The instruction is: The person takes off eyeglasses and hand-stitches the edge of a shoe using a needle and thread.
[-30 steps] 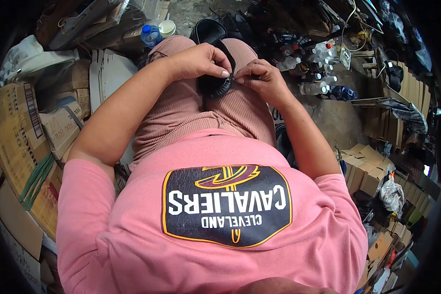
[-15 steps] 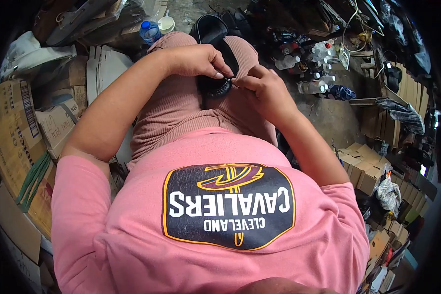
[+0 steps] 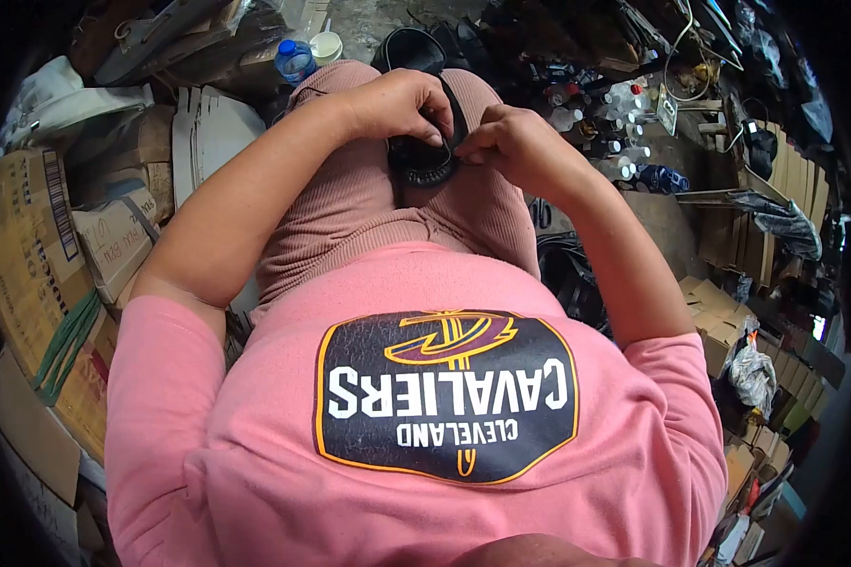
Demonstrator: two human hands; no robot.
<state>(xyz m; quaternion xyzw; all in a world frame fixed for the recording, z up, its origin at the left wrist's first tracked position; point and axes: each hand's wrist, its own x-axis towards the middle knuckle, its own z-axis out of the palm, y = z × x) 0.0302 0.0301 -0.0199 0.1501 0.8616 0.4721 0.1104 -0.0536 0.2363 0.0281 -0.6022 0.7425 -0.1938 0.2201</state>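
A black shoe-like item [image 3: 424, 172] with a ribbed, curved edge lies between my thighs, partly covered by my hands. My left hand [image 3: 408, 109] is closed over its upper part, thumb and fingers pinched at the rim; what is in the pinch is too small to make out. From the other side, my right hand [image 3: 515, 142] holds its thumb and forefinger together at the right edge of the item. Anything between those fingertips is too small to name. Another black rounded item [image 3: 410, 49] with an opening sits just beyond my knees.
A blue-capped bottle [image 3: 295, 60] and a pale cup [image 3: 325, 46] stand beyond my left knee. Several plastic bottles [image 3: 624, 118] are on the floor at the right. Cardboard boxes [image 3: 30, 274] are stacked at the left, with more cardboard [image 3: 714, 317] at the right.
My left hand has shifted slightly right and its fingers have lifted a little off the rim. My right hand has moved a little right and up. The whole view has shifted slightly.
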